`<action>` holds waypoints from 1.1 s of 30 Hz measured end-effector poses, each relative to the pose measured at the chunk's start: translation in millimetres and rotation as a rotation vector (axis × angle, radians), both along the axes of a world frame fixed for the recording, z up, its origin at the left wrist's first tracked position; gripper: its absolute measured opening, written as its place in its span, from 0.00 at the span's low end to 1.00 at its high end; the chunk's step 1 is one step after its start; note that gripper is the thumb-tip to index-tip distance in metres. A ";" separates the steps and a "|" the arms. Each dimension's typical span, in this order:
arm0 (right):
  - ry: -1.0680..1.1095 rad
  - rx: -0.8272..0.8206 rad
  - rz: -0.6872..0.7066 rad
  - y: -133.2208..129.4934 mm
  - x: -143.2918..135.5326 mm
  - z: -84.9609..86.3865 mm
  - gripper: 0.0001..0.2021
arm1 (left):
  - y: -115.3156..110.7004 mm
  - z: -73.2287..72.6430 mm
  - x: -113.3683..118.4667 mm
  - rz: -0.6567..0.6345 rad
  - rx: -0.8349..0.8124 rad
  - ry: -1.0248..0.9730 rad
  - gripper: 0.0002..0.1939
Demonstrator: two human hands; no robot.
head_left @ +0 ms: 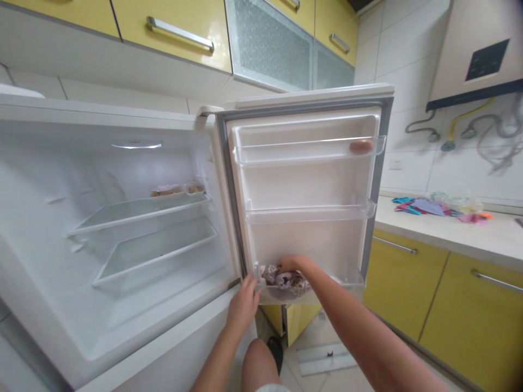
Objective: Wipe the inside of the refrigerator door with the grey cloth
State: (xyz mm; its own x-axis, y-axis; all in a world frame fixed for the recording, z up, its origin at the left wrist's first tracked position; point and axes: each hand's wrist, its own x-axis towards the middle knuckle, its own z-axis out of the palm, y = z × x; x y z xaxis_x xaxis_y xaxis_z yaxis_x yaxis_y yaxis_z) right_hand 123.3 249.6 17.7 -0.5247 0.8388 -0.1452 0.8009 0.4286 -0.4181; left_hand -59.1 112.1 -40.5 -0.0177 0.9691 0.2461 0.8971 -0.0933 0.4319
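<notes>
The fridge door (310,179) stands wide open, with clear plastic bins across its inner side. My right hand (291,264) reaches down into the lowest door bin (355,283). Its fingers are closed on a crumpled brown-and-white patterned cloth (286,280), and the fingertips are partly hidden by the folds. At that bin's left end, my left hand (245,298) grips the edge, fingers bent around it.
Inside the fridge, two glass shelves (159,253) show, the upper bearing small food packs (167,190). A brownish oval thing (361,146) lies in the top door bin. Colourful cloths (433,208) lie on the right-hand counter (408,226). Below the door, a yellow cabinet door (300,322) hangs open.
</notes>
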 end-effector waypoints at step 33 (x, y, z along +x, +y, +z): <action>-0.327 0.046 0.143 -4.7 172.7 -36.4 0.18 | -4.9 15.1 2.6 0.037 -0.046 0.179 0.15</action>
